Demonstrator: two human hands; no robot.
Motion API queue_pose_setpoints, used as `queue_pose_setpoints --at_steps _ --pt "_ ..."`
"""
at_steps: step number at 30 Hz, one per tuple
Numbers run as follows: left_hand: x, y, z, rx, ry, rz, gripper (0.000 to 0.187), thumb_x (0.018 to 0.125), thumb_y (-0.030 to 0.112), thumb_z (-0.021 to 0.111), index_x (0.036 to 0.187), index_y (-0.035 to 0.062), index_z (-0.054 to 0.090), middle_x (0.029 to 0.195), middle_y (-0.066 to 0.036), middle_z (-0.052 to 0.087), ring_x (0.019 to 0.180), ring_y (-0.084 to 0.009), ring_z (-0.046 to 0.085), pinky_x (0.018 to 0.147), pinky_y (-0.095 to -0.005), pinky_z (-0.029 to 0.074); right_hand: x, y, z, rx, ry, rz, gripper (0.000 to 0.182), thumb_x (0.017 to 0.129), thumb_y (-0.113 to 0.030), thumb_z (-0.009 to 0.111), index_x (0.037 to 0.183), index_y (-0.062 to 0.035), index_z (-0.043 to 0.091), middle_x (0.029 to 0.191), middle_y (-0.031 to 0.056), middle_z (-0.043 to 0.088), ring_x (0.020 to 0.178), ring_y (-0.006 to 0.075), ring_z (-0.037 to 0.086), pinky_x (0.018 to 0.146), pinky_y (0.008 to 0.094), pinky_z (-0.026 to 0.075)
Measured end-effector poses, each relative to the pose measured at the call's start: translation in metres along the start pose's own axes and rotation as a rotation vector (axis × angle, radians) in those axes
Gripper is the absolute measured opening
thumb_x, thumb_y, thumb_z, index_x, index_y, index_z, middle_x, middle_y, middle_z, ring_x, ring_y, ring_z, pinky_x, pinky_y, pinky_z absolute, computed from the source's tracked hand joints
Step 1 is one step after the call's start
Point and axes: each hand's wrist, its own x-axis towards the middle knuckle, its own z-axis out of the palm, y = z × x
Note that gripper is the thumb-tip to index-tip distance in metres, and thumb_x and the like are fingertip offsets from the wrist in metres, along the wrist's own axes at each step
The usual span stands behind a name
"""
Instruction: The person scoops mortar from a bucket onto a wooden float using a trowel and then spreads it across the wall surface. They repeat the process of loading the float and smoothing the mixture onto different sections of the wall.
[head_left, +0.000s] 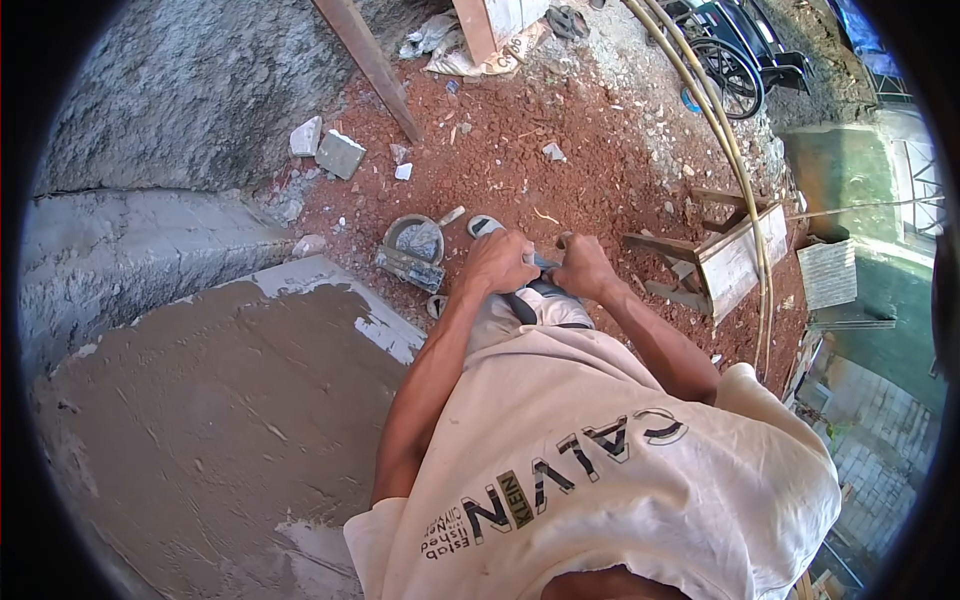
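Observation:
My left hand (502, 262) and my right hand (583, 265) are close together in front of my waist, both with curled fingers. Between them shows a small bluish item (545, 263), too small to make out; which hand grips it is hard to tell. Below them are my light trousers (490, 325) with a dark strap or cloth. Just left of my left hand, a round bucket (415, 238) with grey mortar stands on the ground, a grey-smeared flat tool (410, 268) against its near side. A sandal (484, 226) shows beyond my left hand.
Wet grey plaster covers a slab (230, 400) at the left, beside a rough wall (220, 90). Broken blocks (340, 155) lie on red soil (500, 130). A wooden trestle (735, 260), bent poles (735, 160) and a wheelchair (728, 75) are at the right.

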Motion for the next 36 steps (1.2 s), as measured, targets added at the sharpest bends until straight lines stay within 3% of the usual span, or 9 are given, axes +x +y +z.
queue_pose_setpoints --at_steps 9,15,17,20,22,26,30,32,36 --pt "0.0 0.0 0.013 -0.11 0.023 -0.058 0.023 0.073 0.024 0.076 0.086 0.0049 0.08 0.091 -0.025 0.077 0.092 -0.0439 0.075 0.085 -0.0502 0.06 -0.001 -0.022 -0.014 -0.269 -0.101 0.134 0.042 0.073 -0.017 0.081 0.112 -0.0021 0.076 0.103 0.0269 0.078 0.101 0.0434 0.076 0.089 0.0526 0.06" --pt "0.004 -0.057 0.039 -0.602 -0.181 -0.095 0.032 0.084 0.032 0.078 0.096 0.0031 0.083 0.086 -0.016 0.08 0.077 -0.0248 0.077 0.073 -0.04 0.059 0.065 0.03 -0.06 0.092 -0.254 0.027 0.049 0.083 -0.032 0.081 0.124 -0.0048 0.077 0.095 0.0197 0.08 0.093 0.0356 0.078 0.086 0.0441 0.06" --pt "0.004 -0.096 0.067 -0.886 -0.128 -0.171 0.031 0.092 0.028 0.076 0.099 -0.0019 0.081 0.082 -0.011 0.078 0.073 -0.0148 0.073 0.068 -0.0329 0.057 0.116 0.052 -0.014 0.199 -0.199 0.071 0.047 0.087 -0.034 0.078 0.124 -0.0049 0.077 0.092 0.0193 0.08 0.091 0.0357 0.078 0.084 0.0438 0.06" --pt "0.011 -0.197 0.137 -1.087 0.165 -0.402 0.027 0.094 0.026 0.074 0.1 0.0003 0.081 0.085 -0.01 0.08 0.076 -0.0157 0.076 0.071 -0.034 0.058 0.21 0.089 0.095 -0.108 -0.393 -0.022 0.047 0.094 -0.033 0.075 0.128 -0.0005 0.072 0.09 0.0187 0.079 0.084 0.0293 0.077 0.081 0.0416 0.061" --pt "0.024 -0.283 0.203 -1.196 0.436 -0.628 0.027 0.095 0.027 0.073 0.1 0.0012 0.081 0.085 -0.01 0.08 0.076 -0.0163 0.076 0.072 -0.0338 0.059 0.282 0.095 0.178 -0.336 -0.462 -0.068 0.048 0.091 -0.035 0.074 0.128 -0.0041 0.073 0.107 0.0218 0.078 0.099 0.0359 0.076 0.091 0.0465 0.06" --pt "0.057 -0.46 0.3 -0.742 0.719 -1.084 0.035 0.095 0.036 0.075 0.111 0.0043 0.078 0.099 -0.016 0.08 0.094 -0.0328 0.078 0.087 -0.0448 0.059 0.407 0.098 0.36 -0.553 -0.506 -0.262 0.053 0.091 -0.034 0.072 0.136 -0.0062 0.067 0.133 0.0231 0.07 0.127 0.0393 0.066 0.108 0.0491 0.054" --pt "0.099 -0.611 0.381 -0.488 0.944 -1.17 0.066 0.091 0.042 0.081 0.132 -0.0064 0.062 0.119 -0.026 0.073 0.111 -0.0463 0.071 0.097 -0.0494 0.056 0.519 0.096 0.515 -0.718 -0.406 -0.556 0.064 0.095 -0.036 0.072 0.149 -0.0078 0.052 0.153 0.0132 0.056 0.145 0.0349 0.049 0.114 0.0516 0.049" --pt "0.118 -0.645 0.392 -0.528 0.929 -1.19 0.071 0.091 0.039 0.082 0.134 -0.0111 0.057 0.118 -0.031 0.071 0.109 -0.0496 0.07 0.097 -0.0513 0.055 0.561 0.124 0.58 -0.735 -0.239 -0.758 0.066 0.095 -0.038 0.075 0.15 -0.0094 0.052 0.153 0.0122 0.056 0.148 0.0342 0.045 0.117 0.0564 0.043" --pt "0.141 -0.652 0.399 -0.592 1.042 -1.286 0.065 0.093 0.031 0.081 0.133 -0.0118 0.052 0.115 -0.033 0.071 0.105 -0.0489 0.071 0.094 -0.0526 0.055 0.581 0.131 0.619 -0.772 -0.446 -0.7 0.061 0.094 -0.041 0.074 0.145 -0.0101 0.059 0.144 0.0133 0.061 0.139 0.0343 0.054 0.108 0.052 0.048"
